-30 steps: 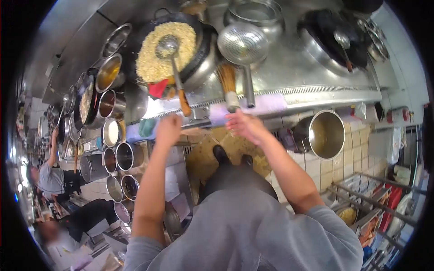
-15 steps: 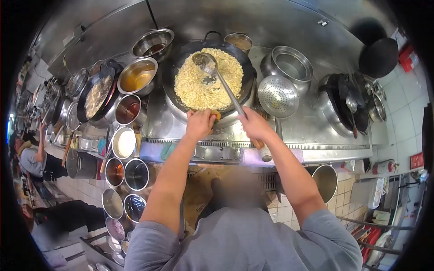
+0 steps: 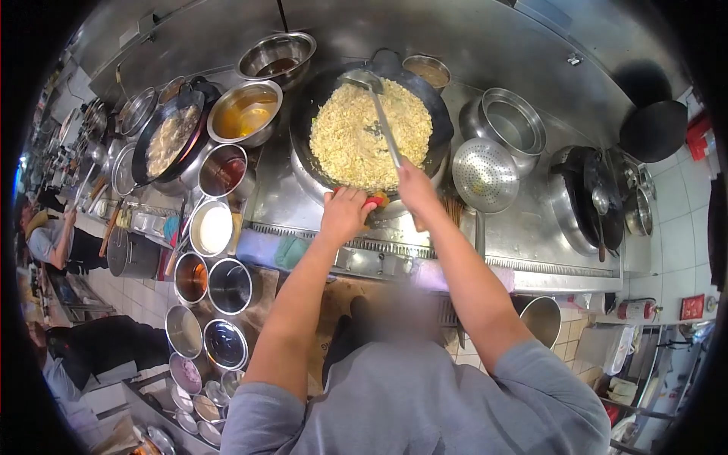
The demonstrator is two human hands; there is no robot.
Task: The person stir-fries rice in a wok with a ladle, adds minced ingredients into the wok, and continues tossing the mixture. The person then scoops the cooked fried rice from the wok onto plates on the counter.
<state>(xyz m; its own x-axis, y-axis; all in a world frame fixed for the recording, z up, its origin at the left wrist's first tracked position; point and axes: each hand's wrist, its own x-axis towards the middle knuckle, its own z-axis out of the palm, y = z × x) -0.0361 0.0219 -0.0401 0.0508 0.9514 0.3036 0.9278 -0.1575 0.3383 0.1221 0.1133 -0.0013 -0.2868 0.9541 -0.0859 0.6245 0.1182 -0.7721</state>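
Observation:
A large black wok (image 3: 300, 121) on the stove holds a heap of yellowish fried rice (image 3: 364, 140). My right hand (image 3: 417, 192) is closed round the long handle of a metal ladle (image 3: 388, 127). The ladle's bowl lies at the far left part of the rice, its rounded back turned up. At the wok's near rim, my left hand (image 3: 346, 214) grips a red and orange cloth (image 3: 377, 199). The wok's near handle, if there is one, is hidden under the cloth and fingers.
A bowl of yellow liquid (image 3: 244, 121) and pots of sauces (image 3: 225, 171) stand left of the wok. Another wok (image 3: 171, 144) is further left. A perforated skimmer (image 3: 485, 176) rests on a steel pot (image 3: 519, 129) at right. Other people are at far left.
My right hand has pushed the ladle away from me, and its bowl has turned over. The rice is spread more evenly. The view has shifted slightly.

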